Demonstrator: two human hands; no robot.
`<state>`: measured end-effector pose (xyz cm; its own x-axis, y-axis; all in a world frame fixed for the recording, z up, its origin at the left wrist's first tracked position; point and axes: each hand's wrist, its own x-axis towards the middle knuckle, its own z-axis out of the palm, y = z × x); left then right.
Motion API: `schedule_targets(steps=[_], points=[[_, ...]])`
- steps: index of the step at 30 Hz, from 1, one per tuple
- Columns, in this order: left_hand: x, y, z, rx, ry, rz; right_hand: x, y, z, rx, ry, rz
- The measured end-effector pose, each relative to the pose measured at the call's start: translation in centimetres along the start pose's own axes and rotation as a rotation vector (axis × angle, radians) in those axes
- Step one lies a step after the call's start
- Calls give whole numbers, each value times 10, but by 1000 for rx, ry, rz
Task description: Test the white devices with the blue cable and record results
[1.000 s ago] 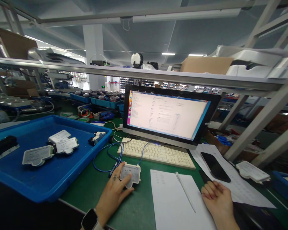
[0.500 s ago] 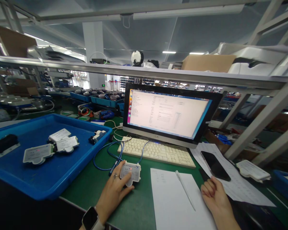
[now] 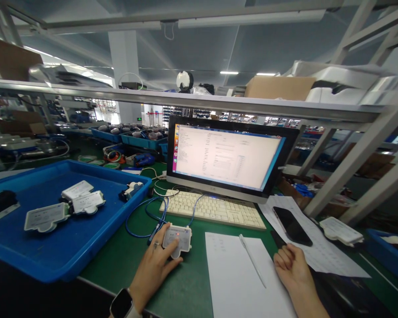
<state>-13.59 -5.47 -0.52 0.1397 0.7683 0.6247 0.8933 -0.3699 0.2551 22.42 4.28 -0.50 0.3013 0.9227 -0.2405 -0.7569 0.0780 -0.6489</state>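
Note:
My left hand (image 3: 159, 261) grips a small white electronic module (image 3: 181, 242) with a grey label and a lit red light. The index finger lies across the module's face, with the thumb along its lower edge. A blue cable (image 3: 193, 213) runs from the module's top edge toward the keyboard. My right hand (image 3: 292, 265) rests curled in a loose fist at the right edge of a white sheet of paper (image 3: 223, 274), nothing visible in it. On that sheet lies a silver pen (image 3: 253, 260), left of my right hand. Beyond the right hand is a black phone (image 3: 292, 226) on printed papers.
A cream keyboard (image 3: 215, 210) sits below a lit monitor (image 3: 225, 157). To the left, a blue tray (image 3: 69, 260) holds several similar modules (image 3: 46, 216). Another white module (image 3: 341, 230) lies at the right, near a blue bin (image 3: 389, 249). A metal shelf (image 3: 185, 98) spans overhead.
The whole view has shifted slightly, so things sit a little further left. Both hands keep the same pose, the left still on the module.

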Motion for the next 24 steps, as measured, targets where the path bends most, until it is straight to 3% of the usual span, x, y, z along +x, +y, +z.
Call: schedule_targets(steps=[11,24], points=[[0,-1,2,15,-10,13,-5,0,9,26,34,15],[-1,-1,1,-12,10,6,3,4,-1,-93,-29,-52]])
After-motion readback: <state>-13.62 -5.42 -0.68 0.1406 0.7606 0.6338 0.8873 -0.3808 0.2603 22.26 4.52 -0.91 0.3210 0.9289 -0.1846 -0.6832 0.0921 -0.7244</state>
